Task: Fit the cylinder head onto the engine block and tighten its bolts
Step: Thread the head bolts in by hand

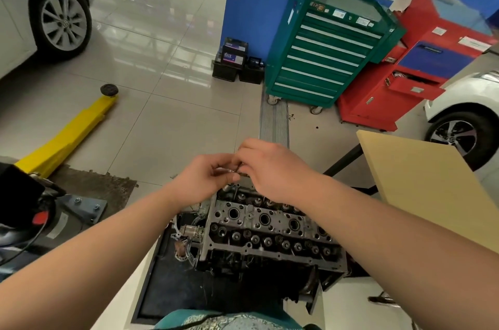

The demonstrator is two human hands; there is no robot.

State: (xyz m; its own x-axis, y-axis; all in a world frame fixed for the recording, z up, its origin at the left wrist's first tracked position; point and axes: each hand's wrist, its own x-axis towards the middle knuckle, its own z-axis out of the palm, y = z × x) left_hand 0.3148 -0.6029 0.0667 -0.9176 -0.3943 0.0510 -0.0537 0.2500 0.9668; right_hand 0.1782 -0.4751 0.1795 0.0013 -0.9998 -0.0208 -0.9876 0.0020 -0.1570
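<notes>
A: Grip status?

B: Both hands are raised together above the far end of the cylinder head (pixel 270 224). A small dark part (pixel 235 169), probably a bolt, is pinched between the fingertips of the left hand (pixel 205 178) and the right hand (pixel 272 170). Fingers of both are curled round it. Exact type of the part cannot be told; it is mostly hidden by the fingers.

A: Head location?

B: Directly below the grip and slightly nearer the person. It is seated on the engine block (pixel 243 267), valve side up, with a row of round bores along the middle. The block is carried on a dark mat (pixel 172 286) on the surface (pixel 124 294).

A: Anything else round the grip?

B: Beyond it, a green tool cabinet (pixel 332 51) with a red one (pixel 405 81) beside it. Two batteries (pixel 234 53) are stacked on the floor left of the green cabinet. Left of the grip, a yellow lift arm (pixel 67 132) is laid on the tiles, a car wheel (pixel 63 23) past it. Right of the grip, a tan board (pixel 426 184), and a white car (pixel 464 113) behind that.
</notes>
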